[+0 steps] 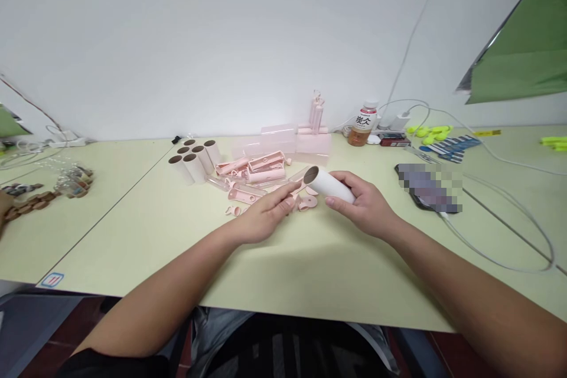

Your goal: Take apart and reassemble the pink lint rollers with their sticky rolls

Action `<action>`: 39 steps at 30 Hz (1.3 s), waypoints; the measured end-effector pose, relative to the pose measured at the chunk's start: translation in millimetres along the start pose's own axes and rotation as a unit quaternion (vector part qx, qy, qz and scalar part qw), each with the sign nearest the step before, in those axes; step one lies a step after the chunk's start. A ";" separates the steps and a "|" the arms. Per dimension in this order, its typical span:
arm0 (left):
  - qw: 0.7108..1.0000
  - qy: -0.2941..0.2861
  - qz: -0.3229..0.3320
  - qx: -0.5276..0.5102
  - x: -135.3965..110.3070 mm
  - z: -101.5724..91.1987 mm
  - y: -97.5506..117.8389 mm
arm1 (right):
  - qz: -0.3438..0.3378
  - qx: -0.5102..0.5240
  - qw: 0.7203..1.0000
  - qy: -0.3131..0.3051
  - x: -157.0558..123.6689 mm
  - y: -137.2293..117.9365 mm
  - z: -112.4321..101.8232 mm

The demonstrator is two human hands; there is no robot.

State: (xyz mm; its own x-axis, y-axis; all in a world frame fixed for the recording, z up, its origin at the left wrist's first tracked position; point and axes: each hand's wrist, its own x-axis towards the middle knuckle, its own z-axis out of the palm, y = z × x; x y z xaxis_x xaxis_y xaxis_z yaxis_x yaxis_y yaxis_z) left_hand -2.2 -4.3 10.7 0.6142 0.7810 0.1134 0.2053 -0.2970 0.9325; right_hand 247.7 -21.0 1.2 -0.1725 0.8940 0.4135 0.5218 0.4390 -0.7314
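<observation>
My right hand [365, 204] is wrapped round a white cardboard tube [331, 186], brown inside, tilted so that its open end faces up and left. To the left of the tube, my left hand [270, 212] hovers palm inward with its fingers stretched out and nothing visibly in it. Just beyond my left hand lies a heap of pink plastic parts [266, 175], with half shells, small caps and clear tubes among them. A few small pink pieces [306, 202] lie between my two hands, partly hidden by them.
Several white cardboard tubes [193, 168] stand upright at the left. Translucent pink sheets [279, 139] lie by the wall, near upright pink pieces [316, 115]. At the right are a bottle [363, 125], a phone [427, 188] and its cable [487, 263]. Another person's hand [5, 204] shows far left.
</observation>
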 end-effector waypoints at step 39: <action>0.983 0.059 -0.057 -0.166 6.9 5.6 -3.5 | -0.023 -0.034 0.991 -0.126 -15.5 -14.1 28.4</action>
State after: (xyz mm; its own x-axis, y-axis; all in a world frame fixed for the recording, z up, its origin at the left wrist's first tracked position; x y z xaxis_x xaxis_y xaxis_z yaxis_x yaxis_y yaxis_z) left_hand 5.6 -1.0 6.2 0.5052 0.8627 0.0219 -0.0042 -0.0230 0.9997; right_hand 219.3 -38.5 -10.4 -0.3956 0.8709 0.2916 0.5620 0.4806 -0.6732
